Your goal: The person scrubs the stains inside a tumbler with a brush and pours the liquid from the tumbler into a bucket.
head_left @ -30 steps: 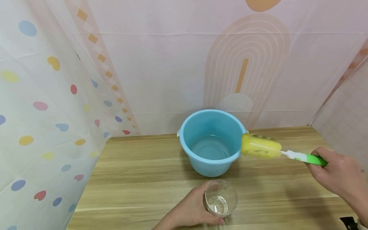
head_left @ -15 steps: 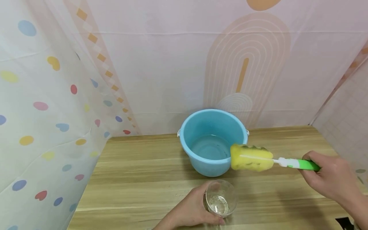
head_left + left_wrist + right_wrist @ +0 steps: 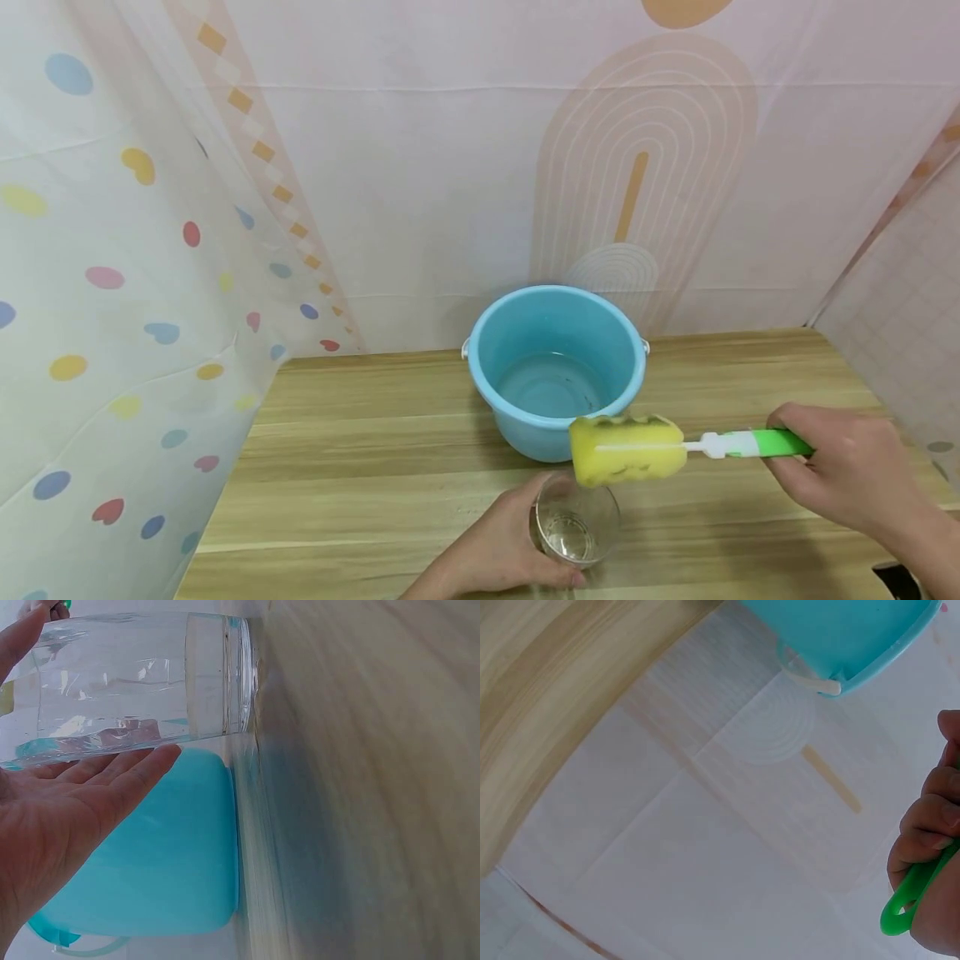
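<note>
My left hand (image 3: 510, 537) holds a clear drinking glass (image 3: 592, 521) upright on the table, thumb on one side and fingers on the other. In the left wrist view the glass (image 3: 142, 682) appears sideways; I cannot tell whether its lower band is liquid or thick base. With curled fingers my right hand (image 3: 847, 467) grips the green-and-white handle (image 3: 750, 443) of a sponge cup brush. Its yellow sponge head (image 3: 630, 450) hovers just above the glass's far rim, hiding part of it. In the right wrist view, the green handle end (image 3: 900, 911) pokes out below the fist.
Behind the glass stands a light blue bucket (image 3: 525, 433) with shallow water inside and white handle fittings. Patterned curtains (image 3: 420, 192) hang behind and left of the wooden table (image 3: 360, 433). A small black object (image 3: 896, 579) shows by the right forearm.
My right hand has brought the brush left and toward me, from beside the bucket's right rim to over the glass's far edge. The left hand and glass have stayed put.
</note>
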Tool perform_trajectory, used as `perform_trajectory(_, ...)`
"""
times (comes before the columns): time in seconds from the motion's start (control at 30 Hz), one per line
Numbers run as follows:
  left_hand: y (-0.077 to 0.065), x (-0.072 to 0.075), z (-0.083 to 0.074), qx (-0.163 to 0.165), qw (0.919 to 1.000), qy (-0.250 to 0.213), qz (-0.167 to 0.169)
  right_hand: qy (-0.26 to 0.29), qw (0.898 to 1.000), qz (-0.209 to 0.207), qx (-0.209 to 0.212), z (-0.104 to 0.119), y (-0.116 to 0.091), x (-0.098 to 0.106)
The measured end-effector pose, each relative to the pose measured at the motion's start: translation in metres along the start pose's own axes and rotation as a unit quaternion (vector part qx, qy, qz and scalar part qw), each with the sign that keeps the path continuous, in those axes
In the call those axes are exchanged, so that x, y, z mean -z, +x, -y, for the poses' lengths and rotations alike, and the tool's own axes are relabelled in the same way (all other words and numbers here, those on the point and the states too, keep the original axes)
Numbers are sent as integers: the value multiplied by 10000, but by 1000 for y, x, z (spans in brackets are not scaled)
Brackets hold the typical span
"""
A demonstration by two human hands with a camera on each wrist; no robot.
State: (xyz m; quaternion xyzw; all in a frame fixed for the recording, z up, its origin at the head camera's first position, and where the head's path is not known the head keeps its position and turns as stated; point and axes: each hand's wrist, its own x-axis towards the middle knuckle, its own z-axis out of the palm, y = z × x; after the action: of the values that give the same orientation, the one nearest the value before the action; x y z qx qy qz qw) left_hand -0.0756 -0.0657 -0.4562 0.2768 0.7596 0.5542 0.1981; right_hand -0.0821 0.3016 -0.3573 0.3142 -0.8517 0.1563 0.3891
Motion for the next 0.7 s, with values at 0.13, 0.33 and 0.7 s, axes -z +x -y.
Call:
perform_trajectory(0.13, 1, 0, 0, -203, 9996, -179, 74, -11, 9998, 167, 130, 3, 3, 0)
perform_trajectory(0.33, 2, 0, 1, -206, 9994, -249, 146, -191, 9985, 448, 236, 4, 3, -2)
perform_trajectory(0.7, 1, 0, 1, -302, 9990, -305, 142, -397, 9956, 581, 621, 8, 14, -5)
